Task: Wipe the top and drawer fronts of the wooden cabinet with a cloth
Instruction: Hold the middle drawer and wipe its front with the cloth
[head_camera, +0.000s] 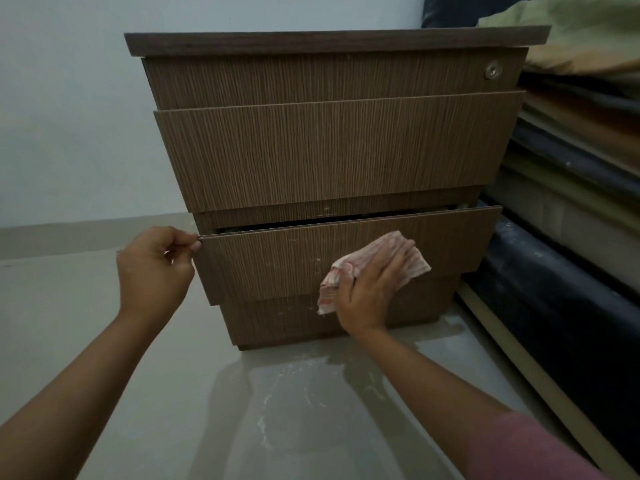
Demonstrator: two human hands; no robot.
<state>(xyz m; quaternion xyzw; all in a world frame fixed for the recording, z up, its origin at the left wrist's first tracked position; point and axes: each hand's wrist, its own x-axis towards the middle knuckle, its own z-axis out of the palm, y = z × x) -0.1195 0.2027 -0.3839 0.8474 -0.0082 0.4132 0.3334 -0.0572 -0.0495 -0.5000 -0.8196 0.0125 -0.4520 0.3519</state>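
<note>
The wooden cabinet point(329, 150) stands on the floor against a pale wall, with a dark top board point(336, 41) and three striped brown drawer fronts. The lowest drawer front point(270, 261) is pulled out slightly, leaving a dark gap above it. My left hand point(154, 270) pinches the top left corner of that drawer front. My right hand point(369, 289) presses a pink and white striped cloth point(414, 263) flat against the right half of the same drawer front. White smudges show on the wood to the left of the cloth.
A round lock point(491, 71) sits at the top drawer's right end. Stacked mattresses and bedding point(571, 150) rise close on the cabinet's right side. The glossy tiled floor point(277, 410) in front carries white streaks and dust.
</note>
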